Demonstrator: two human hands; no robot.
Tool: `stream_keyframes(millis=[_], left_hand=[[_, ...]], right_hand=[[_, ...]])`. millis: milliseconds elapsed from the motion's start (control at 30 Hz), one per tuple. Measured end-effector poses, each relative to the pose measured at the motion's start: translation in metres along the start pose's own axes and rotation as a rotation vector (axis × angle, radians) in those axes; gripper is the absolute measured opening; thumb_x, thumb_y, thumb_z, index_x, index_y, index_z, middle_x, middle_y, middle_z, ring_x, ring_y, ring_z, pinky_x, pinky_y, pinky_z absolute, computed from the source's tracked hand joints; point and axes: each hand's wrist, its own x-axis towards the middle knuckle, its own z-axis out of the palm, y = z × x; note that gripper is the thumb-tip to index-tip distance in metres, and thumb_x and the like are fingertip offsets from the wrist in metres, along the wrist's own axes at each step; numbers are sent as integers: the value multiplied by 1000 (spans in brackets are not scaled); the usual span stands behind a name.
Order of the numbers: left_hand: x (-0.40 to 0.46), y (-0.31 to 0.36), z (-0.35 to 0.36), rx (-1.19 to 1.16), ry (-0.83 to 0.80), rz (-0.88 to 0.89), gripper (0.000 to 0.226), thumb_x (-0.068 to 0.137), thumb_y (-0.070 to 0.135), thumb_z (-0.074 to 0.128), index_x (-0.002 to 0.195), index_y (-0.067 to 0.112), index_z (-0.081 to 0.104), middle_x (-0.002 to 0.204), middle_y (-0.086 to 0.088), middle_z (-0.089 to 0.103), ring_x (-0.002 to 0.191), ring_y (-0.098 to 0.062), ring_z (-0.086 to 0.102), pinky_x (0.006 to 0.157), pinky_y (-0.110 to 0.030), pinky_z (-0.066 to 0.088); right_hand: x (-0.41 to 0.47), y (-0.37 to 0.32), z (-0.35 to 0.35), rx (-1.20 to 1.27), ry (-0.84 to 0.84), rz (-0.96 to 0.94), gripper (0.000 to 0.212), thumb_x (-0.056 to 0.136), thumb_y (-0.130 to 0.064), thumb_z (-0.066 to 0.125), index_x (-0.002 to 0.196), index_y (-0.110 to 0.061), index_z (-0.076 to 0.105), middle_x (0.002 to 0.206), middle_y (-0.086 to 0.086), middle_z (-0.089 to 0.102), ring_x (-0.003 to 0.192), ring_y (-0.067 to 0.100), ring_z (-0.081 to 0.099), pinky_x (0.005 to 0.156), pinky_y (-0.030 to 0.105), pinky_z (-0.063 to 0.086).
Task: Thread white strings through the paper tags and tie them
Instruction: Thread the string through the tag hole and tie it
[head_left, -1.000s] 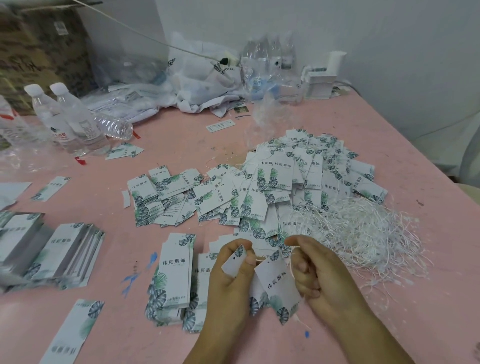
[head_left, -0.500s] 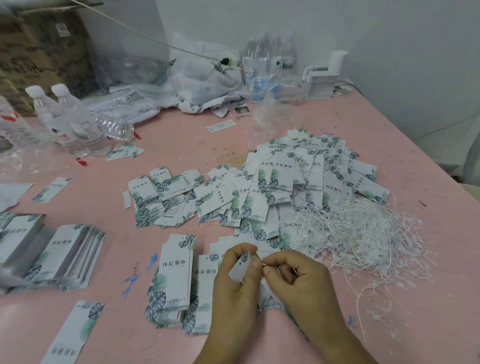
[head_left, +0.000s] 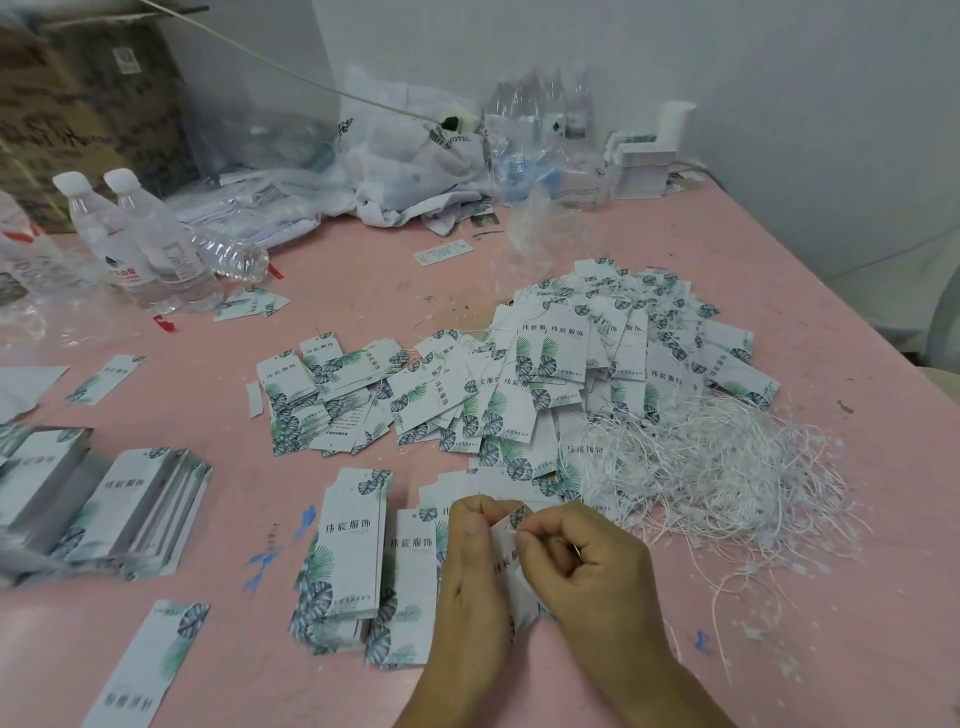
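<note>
My left hand (head_left: 470, 566) pinches the top of a white paper tag (head_left: 511, 564) with a green leaf print, low in the middle of the view. Against its top corner, my right hand (head_left: 587, 566) pinches a thin white string; the tag's hole is hidden by my fingers. A tangle of loose white strings (head_left: 722, 467) lies just right of my hands. Neat stacks of tags (head_left: 353, 551) sit to the left of my left hand. A big heap of tags (head_left: 571, 374) with strings on them spreads behind.
On the pink table (head_left: 810, 270), more tag stacks (head_left: 124, 504) lie at the left edge and single tags (head_left: 150, 665) near the front. Water bottles (head_left: 150, 249) stand at the back left, and plastic bags (head_left: 415, 156) and a white box (head_left: 644, 166) along the wall.
My right hand has moved left from beside the tag until it meets my left hand at the tag's top. The tag, hanging in plain view before, is now mostly covered by my hands.
</note>
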Motion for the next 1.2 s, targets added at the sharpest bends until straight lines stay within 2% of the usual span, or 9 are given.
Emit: stream_keyframes(millis=[133, 267, 500, 667, 800, 933, 1033, 1100, 1200], left_hand=[[1, -3, 1, -85, -42, -31, 43, 94, 63, 33, 88, 28, 55, 95, 0, 67, 88, -15, 65, 77, -23, 51], [3, -7, 1, -135, -24, -72, 34, 98, 44, 33, 86, 20, 54, 103, -7, 65, 94, -24, 60, 85, -45, 47], [3, -2, 2, -188, -44, -74, 33, 92, 48, 41, 88, 18, 56, 97, -7, 64, 88, -22, 58, 80, -37, 47], [7, -1, 0, -280, -67, -81, 14, 84, 26, 60, 90, 14, 58, 101, -12, 62, 89, -30, 57, 80, -44, 43], [7, 0, 0, -302, -60, -40, 16, 81, 29, 67, 86, 15, 63, 107, -9, 67, 96, -25, 65, 83, -32, 53], [6, 5, 0, -258, -46, 17, 18, 82, 30, 64, 84, 13, 62, 107, -6, 69, 97, -17, 67, 81, -24, 53], [7, 7, -1, -123, -20, 93, 21, 86, 36, 57, 85, 14, 58, 115, 1, 64, 107, -13, 62, 87, -23, 49], [10, 6, -4, -19, 35, 123, 15, 87, 40, 53, 84, 26, 57, 117, 8, 59, 109, -12, 57, 87, -22, 44], [11, 6, -6, -164, 90, 54, 13, 92, 30, 53, 80, 27, 56, 102, 9, 60, 83, -9, 55, 70, -21, 42]], right_hand=[[0, -2, 0, 0, 32, -4, 11, 75, -14, 70, 72, -24, 67, 56, -18, 44, 51, 2, 43, 57, 10, 37], [0, -3, -1, 11, 42, 15, 13, 75, -13, 70, 71, -25, 66, 55, -15, 42, 50, 2, 42, 55, 10, 36], [-1, -4, 0, 0, 62, 13, 11, 74, -14, 69, 71, -24, 68, 53, -14, 40, 49, 2, 39, 52, 14, 37], [1, -4, -4, 23, 66, -58, 14, 77, -13, 71, 73, -26, 70, 56, -5, 41, 49, 5, 38, 50, 20, 39], [2, 0, -9, 56, 57, -64, 14, 77, -14, 72, 78, -28, 70, 56, -3, 44, 50, 5, 39, 51, 16, 37], [2, 2, -11, 54, 10, -34, 9, 79, -21, 72, 80, -29, 71, 58, -3, 47, 51, 6, 42, 52, 15, 38], [4, -1, -14, 166, -55, 112, 9, 79, -32, 68, 85, -34, 74, 66, -5, 63, 57, 8, 54, 54, 15, 45], [9, 2, -19, 295, -79, 270, 14, 80, -31, 65, 90, -32, 75, 66, -7, 67, 55, 9, 56, 51, 18, 45], [20, 14, -33, 601, -120, 471, 13, 80, -21, 68, 90, -16, 75, 54, -1, 44, 43, 11, 31, 40, 20, 28]])
